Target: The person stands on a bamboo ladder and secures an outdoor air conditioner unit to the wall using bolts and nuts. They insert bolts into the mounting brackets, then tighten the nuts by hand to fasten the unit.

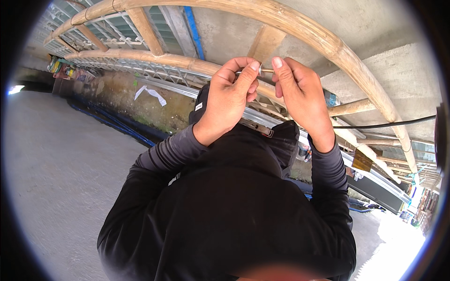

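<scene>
In front of my chest, both hands meet over a thin brass-coloured metal rod (267, 70) that has a small pale, ring-shaped part at its left end. My left hand (229, 96) is closed, its thumb and fingertips pinching that ring end. The thumb and fingers of my right hand (302, 93) close on the rod's other end. Fingers cover both ends, so I cannot make out the rod's exact kind. Close behind the hands runs the lower pole (185, 62) of a bamboo frame.
An upper bamboo pole (300, 21) arches beyond my hands, joined by wooden crosspieces (145, 30). A black cable (389, 125) crosses at the right. Silver metal rails (180, 88) pass below. Blue hoses (115, 124) lie along the stained wall (117, 98), beside the grey pavement (65, 178).
</scene>
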The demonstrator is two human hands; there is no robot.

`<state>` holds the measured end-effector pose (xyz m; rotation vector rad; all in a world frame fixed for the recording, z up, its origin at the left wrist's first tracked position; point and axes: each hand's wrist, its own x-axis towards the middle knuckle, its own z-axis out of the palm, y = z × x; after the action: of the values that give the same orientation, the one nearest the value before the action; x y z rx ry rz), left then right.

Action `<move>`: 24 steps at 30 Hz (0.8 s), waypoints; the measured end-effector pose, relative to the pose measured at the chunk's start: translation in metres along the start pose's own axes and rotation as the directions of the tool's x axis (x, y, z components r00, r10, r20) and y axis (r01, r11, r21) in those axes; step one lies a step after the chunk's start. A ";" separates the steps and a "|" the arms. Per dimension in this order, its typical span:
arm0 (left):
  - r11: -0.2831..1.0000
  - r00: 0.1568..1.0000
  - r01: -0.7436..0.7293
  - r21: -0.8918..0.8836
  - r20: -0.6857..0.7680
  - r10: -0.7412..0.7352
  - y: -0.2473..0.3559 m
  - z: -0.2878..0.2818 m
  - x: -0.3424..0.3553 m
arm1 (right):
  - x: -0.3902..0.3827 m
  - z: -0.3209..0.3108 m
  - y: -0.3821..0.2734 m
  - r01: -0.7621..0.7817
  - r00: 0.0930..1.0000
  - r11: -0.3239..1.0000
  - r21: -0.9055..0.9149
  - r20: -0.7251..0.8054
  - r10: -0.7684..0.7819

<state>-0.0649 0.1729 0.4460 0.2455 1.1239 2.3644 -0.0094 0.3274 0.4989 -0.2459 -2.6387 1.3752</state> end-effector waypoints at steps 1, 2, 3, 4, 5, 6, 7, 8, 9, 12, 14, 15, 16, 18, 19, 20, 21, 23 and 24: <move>1.000 1.000 -0.001 -0.004 -0.001 0.001 0.000 0.000 0.000 | 0.001 -0.001 0.001 -0.029 0.999 0.997 -0.069 -0.027 0.028; 1.000 1.000 -0.001 -0.010 0.006 0.001 0.000 0.000 0.000 | -0.001 0.000 0.001 0.047 0.999 0.999 -0.002 -0.003 -0.047; 1.000 1.000 0.004 -0.003 -0.012 -0.004 0.000 0.000 0.000 | -0.001 0.001 0.001 0.107 0.994 0.992 0.072 -0.029 -0.106; 1.000 1.000 0.010 0.003 -0.021 -0.010 0.000 0.001 0.001 | -0.002 0.002 0.001 0.159 0.987 0.977 0.141 -0.030 -0.156; 1.000 0.999 0.018 0.009 -0.029 -0.018 0.000 0.001 0.001 | -0.003 0.002 0.000 0.153 0.987 0.977 0.145 -0.065 -0.145; 1.000 1.000 0.019 0.006 -0.024 -0.019 0.000 0.001 0.001 | -0.002 0.001 0.000 0.138 0.989 0.979 0.147 -0.072 -0.129; 1.000 1.000 0.020 0.004 -0.019 -0.020 0.000 0.001 0.001 | -0.003 0.001 0.000 0.129 0.991 0.980 0.151 -0.048 -0.124; 1.000 1.000 0.021 0.002 -0.014 -0.021 -0.001 0.002 0.001 | -0.002 -0.001 -0.001 0.066 0.998 0.994 0.082 -0.030 -0.063; 1.000 1.000 0.019 0.006 -0.013 -0.019 -0.001 0.002 0.001 | -0.001 -0.003 -0.001 0.010 1.000 1.000 0.012 0.015 -0.010; 1.000 1.000 0.011 0.010 -0.007 -0.011 0.000 0.002 0.001 | -0.002 -0.001 -0.004 0.098 0.995 0.995 -0.005 -0.018 -0.098; 1.000 1.000 0.017 0.003 -0.009 -0.017 0.001 0.002 0.001 | -0.002 0.001 -0.006 0.151 0.987 0.987 0.062 -0.061 -0.147; 1.000 1.000 0.007 -0.004 0.006 -0.007 0.002 0.002 0.001 | -0.003 0.002 -0.006 0.134 0.990 0.985 0.105 -0.063 -0.128; 1.000 1.000 0.005 -0.008 0.005 -0.005 0.002 0.002 0.001 | -0.003 0.001 -0.007 0.123 0.992 0.984 0.132 -0.024 -0.121; 1.000 1.000 0.005 -0.003 0.000 -0.005 0.003 0.002 0.001 | -0.001 -0.002 -0.006 0.029 0.999 0.998 0.064 -0.030 -0.027; 1.000 1.000 0.006 0.004 -0.005 -0.006 0.003 0.002 0.001 | 0.000 -0.005 -0.006 0.019 0.999 1.000 0.021 -0.027 -0.019; 1.000 1.000 -0.001 0.007 0.002 0.001 0.004 0.002 0.001 | 0.000 -0.004 -0.005 0.015 1.000 1.000 -0.020 -0.016 -0.015; 1.000 1.000 0.006 0.009 -0.006 -0.006 0.004 0.002 0.001 | 0.001 -0.005 -0.005 0.045 0.999 0.997 -0.062 -0.014 -0.046; 1.000 1.000 0.008 0.001 -0.002 -0.008 0.004 0.001 0.001 | 0.001 -0.002 -0.004 0.113 0.992 0.993 -0.036 -0.044 -0.114; 1.000 1.000 0.001 -0.001 -0.005 -0.001 0.004 0.001 0.001 | 0.000 0.001 -0.004 0.152 0.985 0.988 0.030 -0.082 -0.149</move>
<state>-0.0671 0.1721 0.4499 0.2391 1.1248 2.3658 -0.0097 0.3239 0.5016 -0.0917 -2.5089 1.3345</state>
